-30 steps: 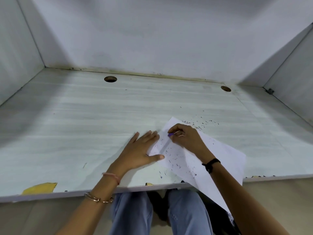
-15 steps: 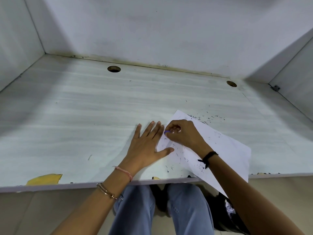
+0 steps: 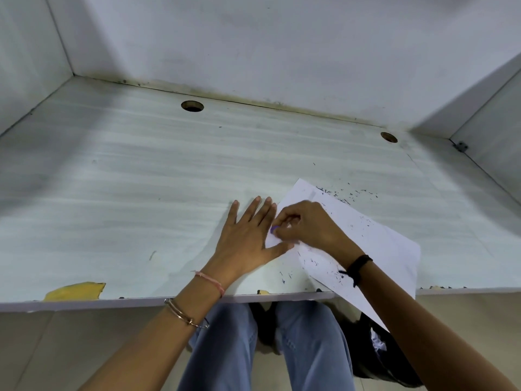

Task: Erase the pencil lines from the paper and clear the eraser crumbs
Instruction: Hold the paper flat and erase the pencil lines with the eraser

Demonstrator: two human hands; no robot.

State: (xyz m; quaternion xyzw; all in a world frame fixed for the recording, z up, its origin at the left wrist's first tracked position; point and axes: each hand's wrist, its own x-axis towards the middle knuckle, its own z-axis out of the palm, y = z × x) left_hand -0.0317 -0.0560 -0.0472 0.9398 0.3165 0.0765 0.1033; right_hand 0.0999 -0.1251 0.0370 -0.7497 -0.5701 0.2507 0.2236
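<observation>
White paper (image 3: 380, 244) crumb-flecked, overhanging desk (image 3: 141, 193); right hand (image 3: 307, 224) pinches purple eraser (image 3: 274, 229), apparently; left hand (image 3: 245, 238) fingers (image 3: 252, 210) flat.

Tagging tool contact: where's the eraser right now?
Head view, centre-right of the desk: the purple eraser is pinched in the right hand on the left edge of the paper, just beside the left hand that presses flat there.

White paper (image 3: 389, 249) flecked with dark crumbs (image 3: 338, 275); purple eraser (image 3: 274, 229); pale grey-streaked counter (image 3: 141, 179), one yellow patch (image 3: 74, 291).
</observation>
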